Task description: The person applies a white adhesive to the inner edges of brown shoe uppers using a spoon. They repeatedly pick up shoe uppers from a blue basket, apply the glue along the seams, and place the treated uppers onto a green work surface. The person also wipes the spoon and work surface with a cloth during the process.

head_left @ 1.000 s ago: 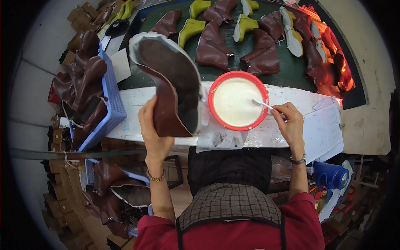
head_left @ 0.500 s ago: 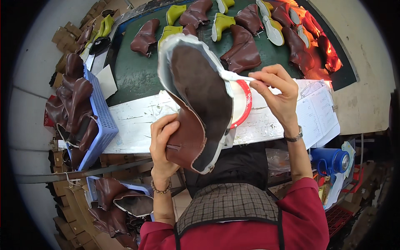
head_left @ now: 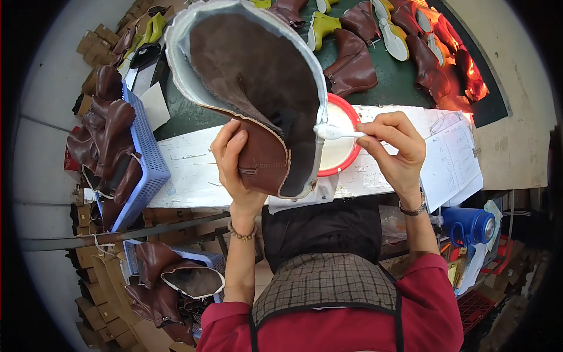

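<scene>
Left hand (head_left: 237, 161) gripping brown boot upper (head_left: 258, 94), right hand (head_left: 393, 144) pinching glue brush (head_left: 334, 132), boot hiding red bowl (head_left: 343, 144), blue basket (head_left: 143, 158) alongside

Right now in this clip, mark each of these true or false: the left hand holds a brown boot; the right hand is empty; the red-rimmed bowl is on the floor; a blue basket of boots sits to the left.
1. The left hand holds a brown boot. True.
2. The right hand is empty. False: it holds a small brush with its white tip at the boot's pale edge.
3. The red-rimmed bowl is on the floor. False: it sits on the white table.
4. A blue basket of boots sits to the left. True.
</scene>
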Tool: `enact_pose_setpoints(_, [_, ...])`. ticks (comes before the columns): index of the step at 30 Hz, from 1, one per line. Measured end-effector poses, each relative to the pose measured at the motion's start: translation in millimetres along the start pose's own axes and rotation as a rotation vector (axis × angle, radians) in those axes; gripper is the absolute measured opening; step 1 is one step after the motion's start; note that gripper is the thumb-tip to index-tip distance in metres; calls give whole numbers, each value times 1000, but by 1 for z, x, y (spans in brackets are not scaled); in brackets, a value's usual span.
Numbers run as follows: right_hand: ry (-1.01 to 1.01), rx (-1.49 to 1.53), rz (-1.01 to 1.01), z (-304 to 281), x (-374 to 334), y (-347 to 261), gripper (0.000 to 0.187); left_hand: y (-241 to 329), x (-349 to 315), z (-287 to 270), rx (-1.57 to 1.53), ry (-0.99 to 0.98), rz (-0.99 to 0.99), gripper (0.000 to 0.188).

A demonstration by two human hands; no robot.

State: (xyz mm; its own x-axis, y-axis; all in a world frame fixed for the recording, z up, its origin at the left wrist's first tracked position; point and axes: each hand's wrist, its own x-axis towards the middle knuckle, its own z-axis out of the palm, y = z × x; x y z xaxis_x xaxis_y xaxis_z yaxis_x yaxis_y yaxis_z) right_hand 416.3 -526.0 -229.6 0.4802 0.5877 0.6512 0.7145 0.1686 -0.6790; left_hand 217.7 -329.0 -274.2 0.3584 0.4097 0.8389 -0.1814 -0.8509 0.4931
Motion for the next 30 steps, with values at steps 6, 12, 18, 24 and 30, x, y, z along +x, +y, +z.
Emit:
enact_pose_setpoints(6, [-114, -59, -66, -2, -8, -10, 26, -27, -1, 9, -6, 135, 60, 86])
enact_pose_setpoints(12, [-171, -4, 17, -1, -12, -26, 23, -37, 12, 12, 93, 163, 160, 76])
enact_pose_setpoints(18, [-248, 125, 205, 0, -8, -32, 17, -24, 26, 2, 255, -26, 166, 73])
enact_pose_setpoints(24, [-244, -362, 249, -7, -14, 38, 10, -6, 1, -59, -132, -113, -566, 72])
enact_pose_setpoints(30, [-324, -485, 212, -12, -15, 63, 10, -10, -34, -135, -871, -239, -1033, 50])
